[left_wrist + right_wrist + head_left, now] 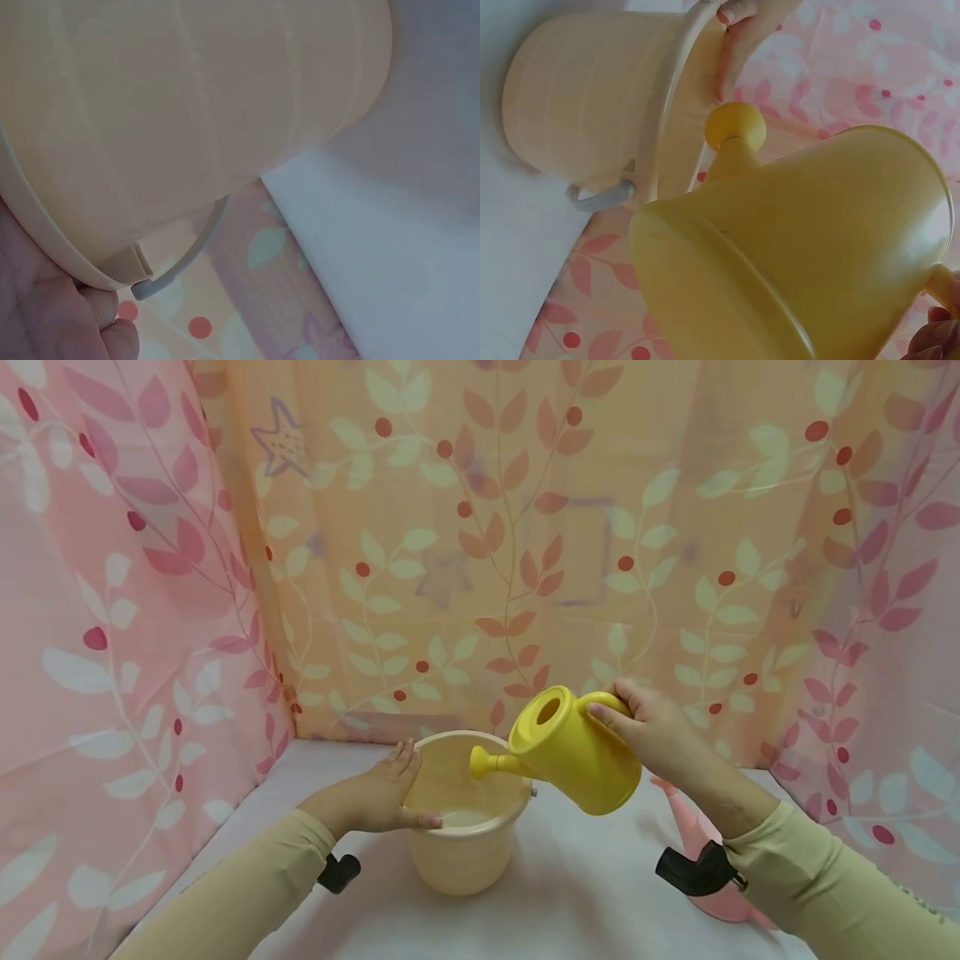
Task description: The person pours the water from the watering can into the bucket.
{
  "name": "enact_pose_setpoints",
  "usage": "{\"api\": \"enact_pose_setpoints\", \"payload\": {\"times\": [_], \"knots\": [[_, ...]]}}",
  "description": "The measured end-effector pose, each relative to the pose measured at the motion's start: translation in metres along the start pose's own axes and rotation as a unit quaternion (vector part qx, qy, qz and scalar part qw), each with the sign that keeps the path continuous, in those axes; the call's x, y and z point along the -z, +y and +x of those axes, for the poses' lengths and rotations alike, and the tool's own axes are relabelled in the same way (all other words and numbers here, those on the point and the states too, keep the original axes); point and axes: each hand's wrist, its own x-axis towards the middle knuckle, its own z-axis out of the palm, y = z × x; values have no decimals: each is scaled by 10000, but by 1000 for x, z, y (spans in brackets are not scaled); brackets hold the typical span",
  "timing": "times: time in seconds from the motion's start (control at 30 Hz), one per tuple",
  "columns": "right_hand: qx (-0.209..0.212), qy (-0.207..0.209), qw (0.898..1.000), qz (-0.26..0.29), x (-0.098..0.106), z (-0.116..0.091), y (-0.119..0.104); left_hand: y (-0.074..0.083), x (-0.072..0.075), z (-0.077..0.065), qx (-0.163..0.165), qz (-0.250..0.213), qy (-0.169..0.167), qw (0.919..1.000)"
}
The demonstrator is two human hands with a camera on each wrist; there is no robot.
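Note:
A cream bucket [463,860] stands upright on the table, its rim facing up. My left hand [378,793] holds its left side, thumb along the near rim and fingers toward the far rim. My right hand [648,722] grips the handle of a yellow watering can [585,760], which is raised and tilted left. The can's round spout head [480,762] hangs over the bucket's opening; no water shows coming out. In the right wrist view, the watering can [802,240] covers part of the bucket [592,97].
A pink object with a tapered neck [693,827] stands at the right, partly hidden behind my right forearm. Grey handle ends [604,196] show at the bucket's side. Leaf-patterned curtains [510,527] enclose the pale table [585,893] at the back and both sides.

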Motion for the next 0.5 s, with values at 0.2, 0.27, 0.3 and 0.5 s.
{"api": "enact_pose_setpoints", "payload": {"times": [0.2,0.27,0.3,0.5], "knots": [[70,-14,10000,-16,-1,0,-2,1,-1,-1,7,-71,67,10000],[96,9,9999,-58,-1,0,-2,1,0,-1,-27,-43,25,10000],[102,13,9999,-73,-1,1,-3,1,1,-1,-71,-72,29,9999],[105,-5,9999,-60,0,1,-2,2,4,-4,-247,-164,71,9995]]}}
